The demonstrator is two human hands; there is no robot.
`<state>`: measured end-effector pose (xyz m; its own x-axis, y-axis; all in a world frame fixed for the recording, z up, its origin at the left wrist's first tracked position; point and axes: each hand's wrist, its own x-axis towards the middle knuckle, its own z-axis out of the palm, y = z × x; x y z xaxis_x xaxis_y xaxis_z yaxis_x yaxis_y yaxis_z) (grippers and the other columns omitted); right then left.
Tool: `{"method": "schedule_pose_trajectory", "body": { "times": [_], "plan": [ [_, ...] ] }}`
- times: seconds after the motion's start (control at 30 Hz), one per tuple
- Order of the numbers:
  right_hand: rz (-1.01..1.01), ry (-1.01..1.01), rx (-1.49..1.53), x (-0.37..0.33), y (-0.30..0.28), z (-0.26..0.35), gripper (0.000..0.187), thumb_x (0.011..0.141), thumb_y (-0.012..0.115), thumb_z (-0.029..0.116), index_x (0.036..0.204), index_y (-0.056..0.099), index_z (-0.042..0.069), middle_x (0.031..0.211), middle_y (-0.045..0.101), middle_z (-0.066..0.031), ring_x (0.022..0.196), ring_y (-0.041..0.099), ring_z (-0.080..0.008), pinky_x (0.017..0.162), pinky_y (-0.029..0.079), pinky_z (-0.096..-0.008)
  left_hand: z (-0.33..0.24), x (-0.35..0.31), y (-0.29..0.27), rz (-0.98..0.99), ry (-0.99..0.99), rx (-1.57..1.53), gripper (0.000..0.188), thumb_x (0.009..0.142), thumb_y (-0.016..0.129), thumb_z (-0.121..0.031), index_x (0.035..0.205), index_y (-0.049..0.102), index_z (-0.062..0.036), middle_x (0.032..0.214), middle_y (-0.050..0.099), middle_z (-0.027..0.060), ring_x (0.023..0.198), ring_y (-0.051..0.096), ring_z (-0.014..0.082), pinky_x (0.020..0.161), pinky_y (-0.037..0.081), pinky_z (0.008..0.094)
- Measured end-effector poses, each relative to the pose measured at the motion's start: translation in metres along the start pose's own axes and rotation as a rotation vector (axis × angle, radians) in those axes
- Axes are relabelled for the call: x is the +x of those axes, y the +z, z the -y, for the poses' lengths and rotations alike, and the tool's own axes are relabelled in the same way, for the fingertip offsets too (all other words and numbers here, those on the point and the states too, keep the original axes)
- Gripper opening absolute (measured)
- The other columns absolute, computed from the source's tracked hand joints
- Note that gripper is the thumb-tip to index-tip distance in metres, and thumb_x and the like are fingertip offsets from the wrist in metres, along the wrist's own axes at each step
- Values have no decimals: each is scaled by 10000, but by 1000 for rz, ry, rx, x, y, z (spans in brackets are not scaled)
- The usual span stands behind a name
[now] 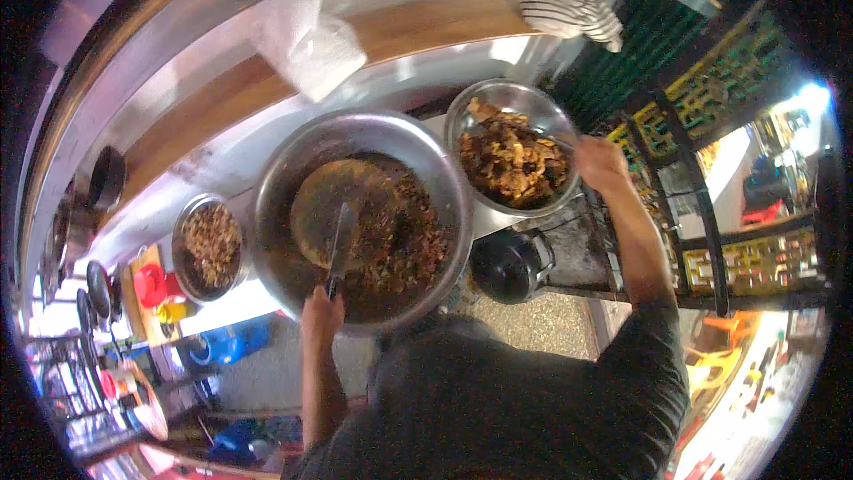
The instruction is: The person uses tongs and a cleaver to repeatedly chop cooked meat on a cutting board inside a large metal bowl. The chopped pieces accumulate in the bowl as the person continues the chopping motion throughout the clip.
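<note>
Left hand [322,313] closed around handle of a spatula [340,244], blade flat in big wok [360,213], center. Long axis near-to-far, blade pointing far. Looks stiff metal, light; best held low on the handle, may be greasy. Wok likely heavy, full of dark chopped food. Right hand [600,164] closed on right rim of steel bowl [511,149], or on a utensil in it, cannot tell. Bowl of browned pieces sits right of wok. Smaller bowl [209,247] left on counter [222,164].
</note>
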<state>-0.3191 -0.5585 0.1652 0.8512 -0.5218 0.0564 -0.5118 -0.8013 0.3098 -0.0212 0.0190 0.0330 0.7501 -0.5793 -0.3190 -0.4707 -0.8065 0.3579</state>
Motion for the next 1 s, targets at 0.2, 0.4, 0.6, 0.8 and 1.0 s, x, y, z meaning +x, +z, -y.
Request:
{"method": "schedule_pose_trajectory", "body": {
  "times": [0.2,0.4,0.6,0.8,1.0],
  "plan": [
    [61,4,-7,-88,-134,97,137,908,567,192,937,630,74,940,658,-106,756,673,-323,649,545,-461,-42,-19,-60,32,-187,-43,434,911,601,-400,1044,571,13,1025,647,316,986,616,495,831,496,561],
    [120,-76,267,-94,-112,238,132,869,554,180,798,635,103,818,682,-81,717,694,-261,601,547,-437,-5,57,-3,-135,-74,-236,433,950,556,-394,1072,510,19,934,658,324,926,630,515,798,511,563],
    [163,-174,362,-79,-135,316,163,821,597,154,751,718,71,725,681,-142,711,705,-309,607,559,-444,0,77,-17,-220,119,-37,429,936,587,-321,1083,481,68,799,658,299,802,664,469,719,536,543],
    [242,-143,301,-54,-174,343,150,802,620,131,763,752,69,788,711,-141,785,721,-307,657,575,-423,40,88,25,-171,220,89,429,938,590,-349,1054,480,49,758,660,280,710,665,463,638,550,530],
    [259,-147,284,-38,-178,367,152,800,622,139,776,760,79,782,711,-128,784,722,-299,664,577,-425,6,76,-8,-41,-80,15,382,964,540,-356,1049,523,16,958,678,288,932,665,452,847,531,519]
  ]
}}
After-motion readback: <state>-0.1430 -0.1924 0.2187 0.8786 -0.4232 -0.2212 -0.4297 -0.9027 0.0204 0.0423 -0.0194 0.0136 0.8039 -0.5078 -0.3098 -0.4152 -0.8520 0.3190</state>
